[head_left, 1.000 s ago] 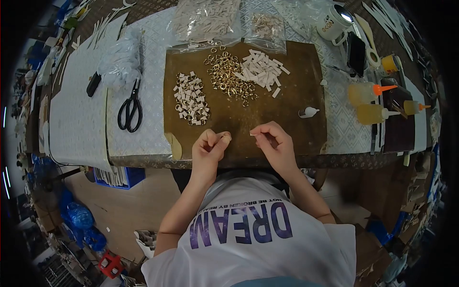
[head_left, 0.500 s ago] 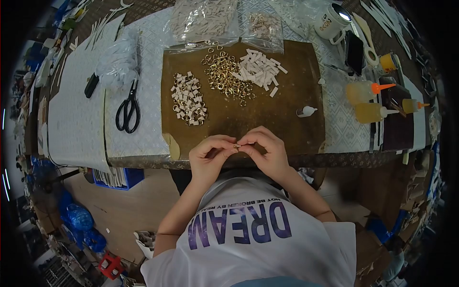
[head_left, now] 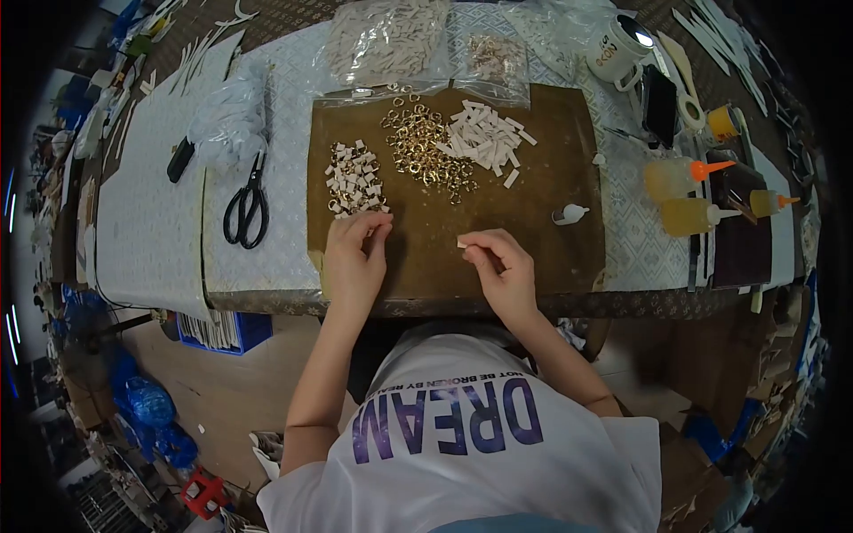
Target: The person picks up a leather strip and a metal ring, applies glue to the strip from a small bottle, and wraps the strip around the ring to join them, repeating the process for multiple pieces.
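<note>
My left hand is at the near edge of the pile of white strip pieces with gold rings. Its thumb and fingers are pinched together, and whatever they hold, if anything, is too small to make out. My right hand is over the brown mat, its thumb and finger closed on a small cream strip whose end sticks out leftward. Farther back lie a heap of gold rings and, touching it on the right, a heap of loose cream strips.
Black scissors lie left of the mat. A small white-tipped bottle is on its right side. Glue bottles and a mug stand farther right. Clear bags of strips sit at the back.
My hands were together at the mat's front edge, pinching a small piece. They have parted: the left went left and forward to the pile, the right moved slightly right and now holds a strip.
</note>
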The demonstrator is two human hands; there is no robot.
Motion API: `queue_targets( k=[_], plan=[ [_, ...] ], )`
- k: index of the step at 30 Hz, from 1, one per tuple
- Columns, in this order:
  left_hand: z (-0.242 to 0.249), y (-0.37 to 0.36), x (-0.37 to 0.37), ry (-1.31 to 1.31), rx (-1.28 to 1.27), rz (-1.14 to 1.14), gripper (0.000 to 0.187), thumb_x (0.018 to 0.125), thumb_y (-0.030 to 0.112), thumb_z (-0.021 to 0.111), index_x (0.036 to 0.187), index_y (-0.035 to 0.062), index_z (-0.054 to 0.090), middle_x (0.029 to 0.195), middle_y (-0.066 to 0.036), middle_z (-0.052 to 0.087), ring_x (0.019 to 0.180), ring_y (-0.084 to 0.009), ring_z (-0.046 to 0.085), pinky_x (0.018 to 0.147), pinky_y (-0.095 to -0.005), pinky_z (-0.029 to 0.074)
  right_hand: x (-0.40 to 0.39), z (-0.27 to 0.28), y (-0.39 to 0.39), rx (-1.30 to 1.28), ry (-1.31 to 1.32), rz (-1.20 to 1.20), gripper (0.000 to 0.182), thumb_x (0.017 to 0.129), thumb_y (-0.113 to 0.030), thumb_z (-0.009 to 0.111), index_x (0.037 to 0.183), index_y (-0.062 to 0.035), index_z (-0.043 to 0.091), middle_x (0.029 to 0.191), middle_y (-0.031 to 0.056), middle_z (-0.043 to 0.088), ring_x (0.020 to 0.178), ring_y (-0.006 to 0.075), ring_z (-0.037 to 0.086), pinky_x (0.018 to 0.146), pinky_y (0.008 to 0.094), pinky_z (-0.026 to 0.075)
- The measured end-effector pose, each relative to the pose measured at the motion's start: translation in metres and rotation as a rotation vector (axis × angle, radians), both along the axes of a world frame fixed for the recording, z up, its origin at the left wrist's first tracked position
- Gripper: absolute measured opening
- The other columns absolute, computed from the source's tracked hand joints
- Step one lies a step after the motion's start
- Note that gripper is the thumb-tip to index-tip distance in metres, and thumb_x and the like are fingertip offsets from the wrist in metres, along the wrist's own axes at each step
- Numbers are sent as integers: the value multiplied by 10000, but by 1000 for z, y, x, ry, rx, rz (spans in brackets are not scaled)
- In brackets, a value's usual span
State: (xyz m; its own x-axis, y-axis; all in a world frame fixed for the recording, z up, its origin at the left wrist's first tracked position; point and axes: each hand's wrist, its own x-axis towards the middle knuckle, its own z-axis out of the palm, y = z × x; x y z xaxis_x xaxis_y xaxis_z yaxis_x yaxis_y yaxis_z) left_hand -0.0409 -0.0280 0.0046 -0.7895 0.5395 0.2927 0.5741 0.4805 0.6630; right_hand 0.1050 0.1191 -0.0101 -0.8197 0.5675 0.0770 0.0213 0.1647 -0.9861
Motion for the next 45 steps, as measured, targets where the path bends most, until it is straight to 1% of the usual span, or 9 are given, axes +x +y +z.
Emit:
queue_targets(
  k=[1, 4, 13, 15, 18, 21, 24, 37, 45],
  plan=[
    [2, 6, -2, 63, -3, -17, 110, 769, 17, 651, 875, 44, 663, 862, -75, 617, 797, -243, 562, 694, -330, 469, 1, -2, 0, -214, -3, -76, 162, 882, -9, 562, 1035, 22, 602, 905, 57, 619, 829, 120, 621, 731, 225, 504],
    [2, 26, -2, 232, 4, -137, 119, 748, 10, 653, 861, 48, 659, 878, -87, 607, 817, -270, 549, 716, -346, 460, 7, -1, 13, -447, 10, -123, 185, 878, -25, 580, 1052, 37, 592, 922, 88, 636, 851, 132, 624, 742, 243, 519],
    [-10, 85, 7, 14, -105, -242, 120, 762, 100, 666, 857, 37, 629, 809, -116, 595, 768, -299, 581, 682, -380, 481, 19, 9, 27, -668, 29, -195, 166, 869, -62, 608, 994, 46, 620, 900, 75, 641, 778, 110, 611, 728, 246, 526],
    [-8, 82, 5, 27, -130, -245, 157, 774, 107, 656, 914, 36, 643, 819, -121, 612, 709, -267, 605, 642, -356, 494, 21, 10, 28, -654, 29, -189, 171, 870, -69, 608, 999, 42, 621, 887, 70, 638, 768, 105, 607, 714, 241, 524],
    [7, 73, 6, -425, -70, -235, 189, 817, 100, 645, 989, 23, 646, 867, -102, 644, 726, -189, 629, 655, -292, 508, 21, 8, 29, -642, 29, -169, 172, 869, -76, 611, 1000, 34, 622, 870, 62, 634, 752, 99, 601, 694, 234, 519],
    [8, 59, 17, -1080, 385, -314, 184, 871, 76, 608, 1038, 6, 636, 874, -45, 646, 775, -101, 619, 689, -237, 512, 19, 13, 27, -646, 5, -145, 171, 865, -82, 618, 998, 26, 625, 853, 52, 628, 734, 94, 592, 669, 227, 510],
    [18, 47, 27, -1225, 448, -298, 170, 887, 48, 577, 1042, -2, 626, 889, -50, 644, 778, -110, 622, 719, -228, 520, 16, 17, 24, -644, -20, -94, 170, 863, -88, 622, 993, 21, 627, 842, 43, 624, 719, 88, 581, 653, 222, 498],
    [15, 28, 33, -1517, 555, -341, 215, 878, 58, 589, 1078, -20, 603, 943, -91, 649, 827, -137, 642, 759, -244, 534, 13, 19, 16, -783, -11, 111, 164, 855, -99, 639, 982, 1, 614, 842, 37, 618, 727, 89, 569, 664, 220, 478],
    [13, 27, 38, -1242, 460, -335, 191, 823, 23, 651, 1008, -20, 635, 876, -74, 663, 763, -111, 627, 710, -222, 520, 17, 37, 15, -387, -105, 118, 99, 843, -50, 639, 914, 4, 596, 867, 31, 618, 770, 85, 587, 711, 219, 481]
  ],
)
